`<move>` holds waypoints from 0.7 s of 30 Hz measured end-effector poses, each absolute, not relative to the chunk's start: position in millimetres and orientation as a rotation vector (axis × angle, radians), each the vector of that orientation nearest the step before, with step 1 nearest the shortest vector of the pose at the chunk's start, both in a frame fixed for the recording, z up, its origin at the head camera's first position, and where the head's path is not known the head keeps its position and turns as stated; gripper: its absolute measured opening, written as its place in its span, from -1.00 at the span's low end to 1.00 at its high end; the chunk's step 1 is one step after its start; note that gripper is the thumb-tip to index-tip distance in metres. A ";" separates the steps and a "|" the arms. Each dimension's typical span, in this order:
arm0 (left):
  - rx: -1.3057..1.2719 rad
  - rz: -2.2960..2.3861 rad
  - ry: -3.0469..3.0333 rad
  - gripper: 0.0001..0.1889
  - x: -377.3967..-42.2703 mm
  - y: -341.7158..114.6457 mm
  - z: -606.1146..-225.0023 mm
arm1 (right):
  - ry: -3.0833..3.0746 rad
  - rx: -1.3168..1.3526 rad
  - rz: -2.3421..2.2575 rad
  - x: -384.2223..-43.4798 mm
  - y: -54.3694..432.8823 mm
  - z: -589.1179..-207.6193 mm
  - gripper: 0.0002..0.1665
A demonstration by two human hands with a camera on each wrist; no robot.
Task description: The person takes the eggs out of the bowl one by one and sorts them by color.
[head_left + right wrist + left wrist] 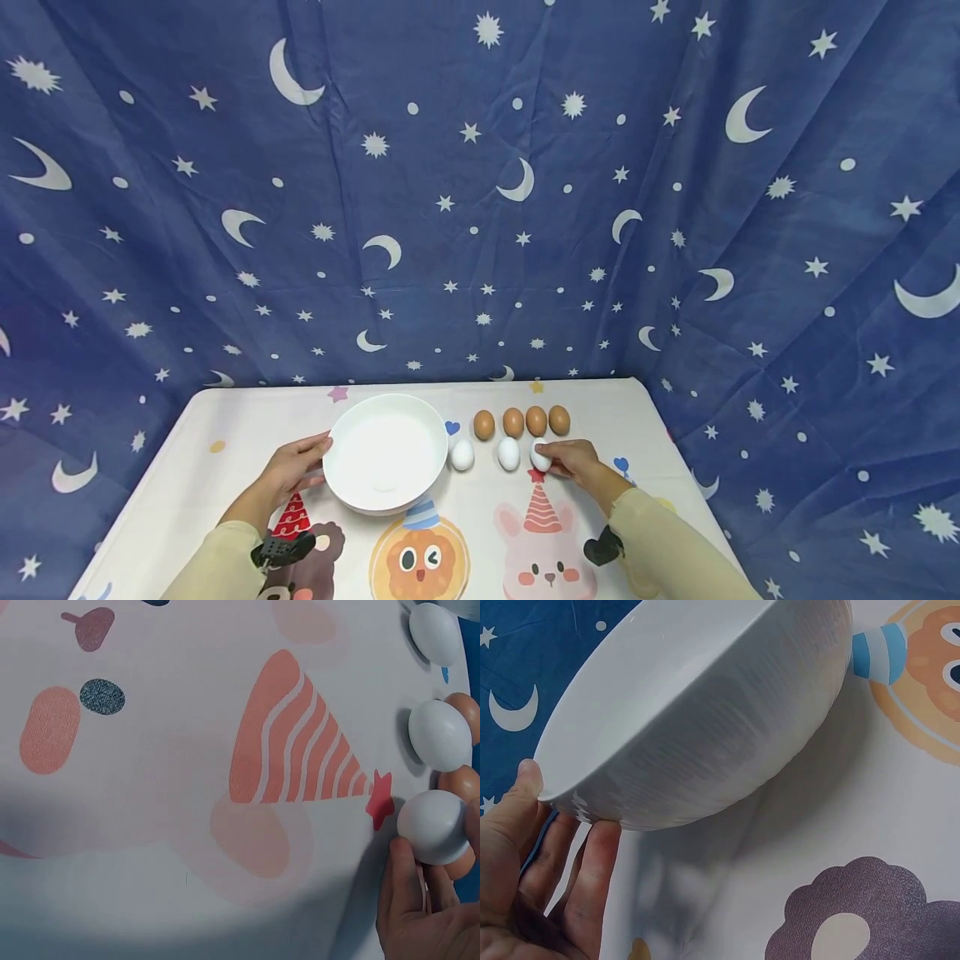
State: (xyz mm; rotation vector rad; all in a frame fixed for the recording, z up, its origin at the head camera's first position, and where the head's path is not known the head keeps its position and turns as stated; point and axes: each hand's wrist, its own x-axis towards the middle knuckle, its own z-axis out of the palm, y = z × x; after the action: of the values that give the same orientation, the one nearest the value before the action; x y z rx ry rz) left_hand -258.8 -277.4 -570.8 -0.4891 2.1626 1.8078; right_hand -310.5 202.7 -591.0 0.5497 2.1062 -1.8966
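My left hand point(296, 465) grips the left rim of a large white bowl point(385, 454); in the left wrist view the thumb lies over the rim and the fingers are under the outer wall. Nothing shows inside the bowl. At the right end of a row of white eggs, my right hand point(576, 460) holds a white egg point(433, 827) between thumb and fingers. Two other white eggs, one in the middle point(508, 454) and one close beside the bowl point(462, 455), lie to its left. Behind them sits a row of several brown eggs point(513, 422).
The table wears a white cloth point(255, 412) printed with cartoon animals and party hats. A blue curtain point(450, 208) with moons and stars hangs right behind the table's far edge. Dark bands point(283, 550) are strapped round both wrists.
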 end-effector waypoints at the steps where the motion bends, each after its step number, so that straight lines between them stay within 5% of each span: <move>1: -0.496 1.806 2.165 -0.30 -258.8 -277.3 -571.4 | 2.123 0.559 -1.885 -310.5 202.1 -590.9 -0.64; 21: -0.490 1.797 2.172 -0.31 -258.9 -276.8 -569.7 | 2.237 0.680 -1.764 -313.4 198.0 -592.6 -0.57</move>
State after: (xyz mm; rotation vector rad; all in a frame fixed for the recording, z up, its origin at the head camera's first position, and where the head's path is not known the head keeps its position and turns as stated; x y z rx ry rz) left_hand -258.9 -276.8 -569.7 -0.4903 2.1721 1.7973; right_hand -313.4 198.0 -592.6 0.6802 2.2373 -1.7639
